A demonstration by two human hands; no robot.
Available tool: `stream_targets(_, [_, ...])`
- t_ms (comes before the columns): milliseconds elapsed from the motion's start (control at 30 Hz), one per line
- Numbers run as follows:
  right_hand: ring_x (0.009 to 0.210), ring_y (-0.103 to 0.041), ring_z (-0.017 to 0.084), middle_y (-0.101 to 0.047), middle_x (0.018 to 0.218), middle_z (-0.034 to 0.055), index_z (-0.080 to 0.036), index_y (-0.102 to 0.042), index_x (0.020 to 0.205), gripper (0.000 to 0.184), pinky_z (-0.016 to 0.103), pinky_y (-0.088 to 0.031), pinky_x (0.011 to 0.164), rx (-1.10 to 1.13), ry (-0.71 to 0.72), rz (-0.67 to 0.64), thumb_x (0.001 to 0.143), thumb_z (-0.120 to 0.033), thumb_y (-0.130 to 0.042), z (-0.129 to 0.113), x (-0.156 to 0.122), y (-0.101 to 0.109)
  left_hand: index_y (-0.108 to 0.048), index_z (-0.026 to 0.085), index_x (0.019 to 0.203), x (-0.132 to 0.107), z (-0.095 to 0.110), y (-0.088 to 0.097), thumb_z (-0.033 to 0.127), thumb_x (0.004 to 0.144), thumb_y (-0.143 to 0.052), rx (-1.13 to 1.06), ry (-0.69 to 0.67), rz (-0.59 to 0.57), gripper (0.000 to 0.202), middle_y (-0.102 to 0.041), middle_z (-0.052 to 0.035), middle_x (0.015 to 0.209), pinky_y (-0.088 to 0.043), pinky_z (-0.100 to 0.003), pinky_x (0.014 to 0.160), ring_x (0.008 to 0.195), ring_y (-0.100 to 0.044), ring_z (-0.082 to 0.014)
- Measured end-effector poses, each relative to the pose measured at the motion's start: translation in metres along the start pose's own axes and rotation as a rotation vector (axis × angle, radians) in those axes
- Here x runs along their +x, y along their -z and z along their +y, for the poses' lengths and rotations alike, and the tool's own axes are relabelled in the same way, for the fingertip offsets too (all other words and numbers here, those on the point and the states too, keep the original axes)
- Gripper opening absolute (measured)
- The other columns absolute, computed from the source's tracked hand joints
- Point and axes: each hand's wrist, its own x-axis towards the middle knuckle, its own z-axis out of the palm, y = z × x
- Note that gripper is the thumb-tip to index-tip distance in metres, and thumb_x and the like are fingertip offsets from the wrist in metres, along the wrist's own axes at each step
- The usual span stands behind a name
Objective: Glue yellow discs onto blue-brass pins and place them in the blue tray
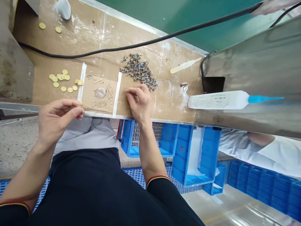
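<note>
My left hand (57, 117) hovers at the near edge of the cardboard-covered bench (98, 34), fingers pinched on a small yellow disc (79, 106). My right hand (139, 99) rests on the bench just below a pile of small brass-and-blue parts (139, 71), its fingers curled together in a pinch; what they hold is too small to make out. Between the hands lies a taped cardboard patch (100, 94) with a small clear round lid (100, 92) on it. Loose yellow discs (63, 80) lie scattered left of the patch.
A white glue bottle with a blue nozzle (225, 99) lies on its side at the right. A black cable (131, 47) crosses the bench. A pale stick (184, 66) lies nearby. Blue bins (195, 157) sit below the bench. Another person's white sleeve (258, 147) shows at right.
</note>
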Motion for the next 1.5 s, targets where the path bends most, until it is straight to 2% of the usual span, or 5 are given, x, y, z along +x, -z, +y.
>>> stream_targets(167, [0.093,-0.079,0.016,-0.074,0.111,-0.001,-0.034,-0.082,0.111,0.009,0.037,-0.073,0.086,0.459,-0.191,0.037,0.104,-0.038,-0.087,0.004,-0.009,-0.005,-0.094,0.022,0.106,-0.001,-0.016,-0.018,0.021,0.093,-0.099,-0.144,0.131,-0.066,0.015,-0.09,-0.0044,0.092,-0.075,-0.027,0.073,0.077,-0.087,-0.0183])
stream_targets(300, [0.097,-0.083,0.015,-0.079,0.109,-0.0027,-0.038,-0.086,0.118,0.013,0.034,-0.075,0.093,0.574,-0.28,-0.001,0.106,-0.042,-0.088,0.004,-0.012,-0.001,-0.094,0.022,0.116,0.001,-0.025,-0.026,0.032,0.096,-0.101,-0.193,0.192,-0.115,0.024,-0.093,-0.0085,0.107,-0.078,-0.03,0.081,0.095,-0.091,-0.0234])
stream_targets(667, [0.11,-0.083,0.024,-0.087,0.115,0.003,-0.034,-0.091,0.108,0.021,0.046,-0.069,0.099,-0.145,0.011,-0.101,0.111,-0.025,-0.073,-0.023,-0.007,0.019,-0.092,0.02,0.121,-0.003,-0.028,-0.037,0.031,0.098,-0.099,-0.13,0.159,-0.091,0.026,-0.093,-0.0076,0.104,-0.078,-0.03,0.087,0.087,-0.089,-0.0183])
stream_targets(1000, [0.101,-0.084,0.021,-0.085,0.111,0.0027,-0.032,-0.085,0.116,0.011,0.042,-0.074,0.09,0.083,-0.096,-0.029,0.109,-0.036,-0.077,-0.039,-0.015,0.001,-0.094,0.023,0.119,-0.003,-0.027,-0.036,0.034,0.099,-0.095,-0.145,0.164,-0.091,0.023,-0.091,-0.0052,0.097,-0.079,-0.032,0.082,0.081,-0.088,-0.0191])
stream_targets(1500, [0.114,-0.088,0.026,-0.089,0.115,0.0035,-0.035,-0.086,0.118,0.018,0.053,-0.076,0.107,-0.14,0.223,-0.015,0.118,-0.034,-0.068,-0.07,0.001,-0.032,-0.094,0.024,0.121,0.002,-0.028,-0.03,0.036,0.102,-0.094,-0.217,0.211,-0.115,0.023,-0.089,-0.005,0.093,-0.073,-0.028,0.073,0.073,-0.082,-0.0161])
